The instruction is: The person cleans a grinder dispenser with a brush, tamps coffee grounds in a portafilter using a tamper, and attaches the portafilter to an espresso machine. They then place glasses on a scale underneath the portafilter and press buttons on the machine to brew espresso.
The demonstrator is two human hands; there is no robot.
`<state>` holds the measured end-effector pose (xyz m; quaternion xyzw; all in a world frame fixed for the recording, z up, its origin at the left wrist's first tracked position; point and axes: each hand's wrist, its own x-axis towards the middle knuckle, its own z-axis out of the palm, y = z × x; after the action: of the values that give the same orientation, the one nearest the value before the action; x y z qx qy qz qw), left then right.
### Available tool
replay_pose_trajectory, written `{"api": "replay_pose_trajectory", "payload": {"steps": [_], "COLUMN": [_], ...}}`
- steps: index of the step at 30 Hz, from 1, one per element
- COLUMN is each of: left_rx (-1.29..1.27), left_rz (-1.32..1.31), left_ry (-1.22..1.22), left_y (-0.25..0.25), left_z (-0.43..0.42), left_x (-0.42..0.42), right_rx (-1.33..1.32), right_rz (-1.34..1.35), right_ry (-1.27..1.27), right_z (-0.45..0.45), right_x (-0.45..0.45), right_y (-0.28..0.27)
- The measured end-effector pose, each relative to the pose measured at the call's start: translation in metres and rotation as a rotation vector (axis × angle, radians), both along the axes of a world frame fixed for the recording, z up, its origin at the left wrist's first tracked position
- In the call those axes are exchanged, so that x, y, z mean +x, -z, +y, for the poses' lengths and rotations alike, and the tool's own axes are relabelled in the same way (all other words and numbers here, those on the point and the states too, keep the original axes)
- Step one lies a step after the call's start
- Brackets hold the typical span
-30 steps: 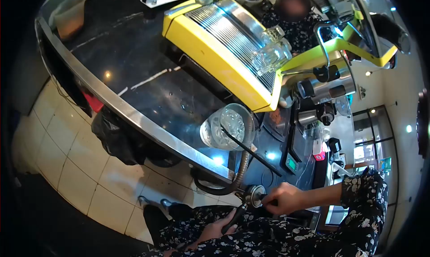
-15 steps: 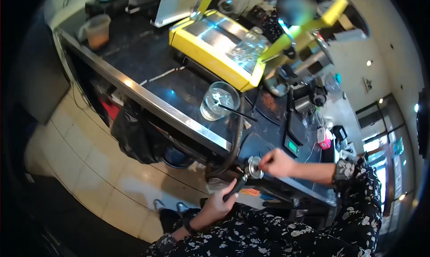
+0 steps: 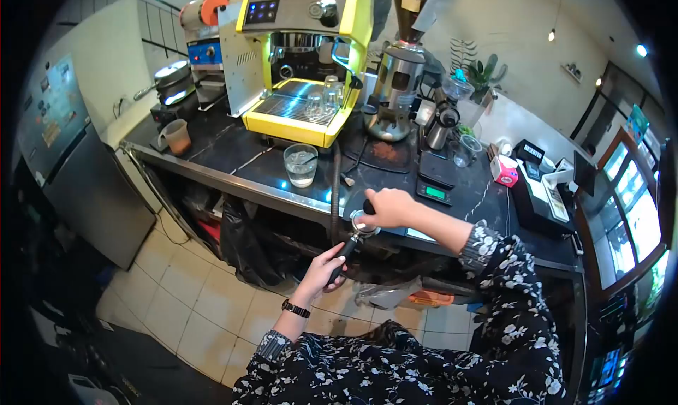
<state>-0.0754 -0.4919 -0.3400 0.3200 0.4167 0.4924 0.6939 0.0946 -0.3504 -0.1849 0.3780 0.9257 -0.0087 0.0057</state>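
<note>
My left hand is wrapped around the black handle of a portafilter, whose metal head points away from me at the counter's front edge. Over that head is my right hand, closed on a dark-knobbed tool that looks like a tamper. Its thumb reaches down toward the metal rim, and the fingers hide most of the tool. What lies inside the basket cannot be made out.
Beyond my hands a glass of water stands near a yellow espresso machine. A coffee grinder has brown grounds before it. To the right are a lit scale and a pink box. A black bag hangs below.
My view has levelled and swung, showing more of the espresso machine and grinder. The right hand, earlier pinching at the basket, now grips the dark-knobbed tool. My left hand keeps the portafilter.
</note>
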Motion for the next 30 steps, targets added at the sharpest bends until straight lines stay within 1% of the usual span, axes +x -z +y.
{"api": "replay_pose_trajectory", "payload": {"steps": [1, 3, 5, 6, 7, 9, 10, 11, 13, 14, 15, 17, 19, 21, 23, 25, 27, 28, 29, 30], "left_rx": [0.0, 0.004, -0.008, -0.02, -0.032, -0.028, -0.022, -0.019, -0.004, 0.003, 0.006, 0.003, 0.031, 0.025, 0.069, 0.114, 0.133, 0.159, 0.184, 0.21], "left_rz": [-0.027, -0.007, -0.01, -0.026, -0.045, -0.085, -0.105, -0.124, -0.127, -0.128, -0.129, -0.131, -0.158, -0.165, -0.133, -0.079, -0.044, -0.019, 0.01, 0.098], "left_ry": [-0.012, -0.029, -0.037, -0.037, -0.04, -0.056, -0.06, -0.064, -0.064, -0.065, -0.066, -0.103, -0.13, -0.182, -0.205, -0.205, -0.233, -0.193, -0.148, -0.139], "left_y": [-0.001, 0.0, -0.005, -0.003, 0.0, 0.003, 0.001, -0.004, -0.013, -0.019, -0.028, -0.052, -0.074, -0.099, -0.124, -0.141, -0.161, -0.17, -0.18, -0.19], "left_z": [-0.001, -0.006, -0.002, -0.004, -0.006, -0.01, -0.013, -0.015, -0.027, -0.035, -0.042, -0.056, -0.069, -0.074, -0.07, -0.057, -0.037, -0.022, -0.004, 0.016], "left_x": [0.002, 0.007, 0.009, 0.009, 0.01, 0.011, 0.013, 0.015, 0.008, 0.004, -0.002, -0.021, -0.045, -0.073, -0.104, -0.138, -0.167, -0.186, -0.206, -0.224], "right_rx": [0.006, -0.01, -0.078, -0.07, -0.125, -0.125, -0.071, 0.002, 0.013, 0.011, -0.056, 0.206, 0.278, 0.203, 0.147, 0.331, 0.37, 0.387, 0.383, 0.395], "right_rz": [0.081, 0.246, 0.375, 0.517, 0.618, 0.703, 0.744, 0.684, 0.612, 0.636, 0.547, 0.434, 0.596, 0.808, 0.793, 0.737, 0.555, 0.478, 0.495, 0.63], "right_ry": [-0.043, 0.07, 0.189, 0.258, 0.316, 0.371, 0.365, 0.366, 0.362, 0.386, 0.426, 0.375, 0.195, -0.271, -0.507, -0.559, -0.593, -0.632, -0.745, -0.768], "right_z": [0.002, 0.005, 0.015, 0.017, 0.018, 0.03, 0.036, 0.039, 0.05, 0.052, 0.049, 0.029, -0.008, -0.033, -0.044, -0.03, -0.008, -0.001, 0.013, 0.024], "right_x": [0.003, 0.01, 0.025, 0.032, 0.041, 0.054, 0.058, 0.059, 0.061, 0.06, 0.058, 0.047, 0.022, -0.013, -0.069, -0.133, -0.193, -0.211, -0.231, -0.246], "right_y": [0.01, 0.018, 0.011, 0.011, 0.011, 0.023, 0.037, 0.043, 0.065, 0.069, 0.06, 0.044, 0.004, -0.021, -0.051, -0.049, -0.043, -0.049, -0.053, -0.058]}}
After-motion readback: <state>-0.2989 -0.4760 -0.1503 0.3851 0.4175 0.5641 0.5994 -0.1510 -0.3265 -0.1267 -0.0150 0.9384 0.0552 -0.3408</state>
